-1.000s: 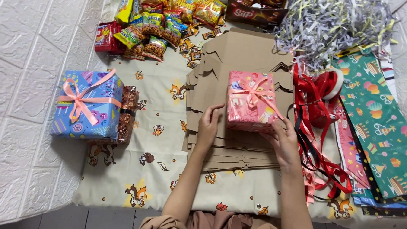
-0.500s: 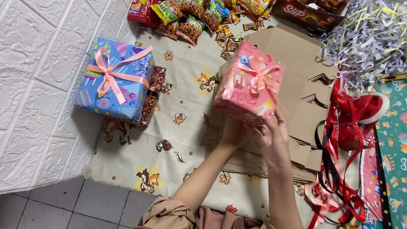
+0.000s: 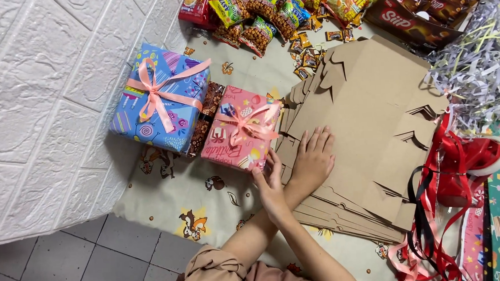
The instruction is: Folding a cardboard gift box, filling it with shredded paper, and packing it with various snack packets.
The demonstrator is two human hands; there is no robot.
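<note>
Floor setup today: grey tiles, a white embossed brick-pattern wall panel on my left, and a cream cartoon-squirrel cloth spread out as the work surface.

From the head cam my arms look crossed at the wrists. My left hand lies flat, fingers spread, palm down on the stack of flat brown cardboard box blanks, gripping nothing. My right hand reaches across toward the pink wrapped gift box with a peach ribbon bow; the fingertips sit at its near corner, loose and not closed around it. Whether they actually touch the paper, I can't tell.

That pink box sits on the cloth, just left of the cardboard stack. Right beside it on the far side is a bigger blue wrapped gift box with a pink ribbon, with a couple of dark chocolate bars wedged between the two.

Further out: a pile of colourful snack packets at the top, shredded silver paper filler top right, and a tangle of red ribbon on the right.
</note>
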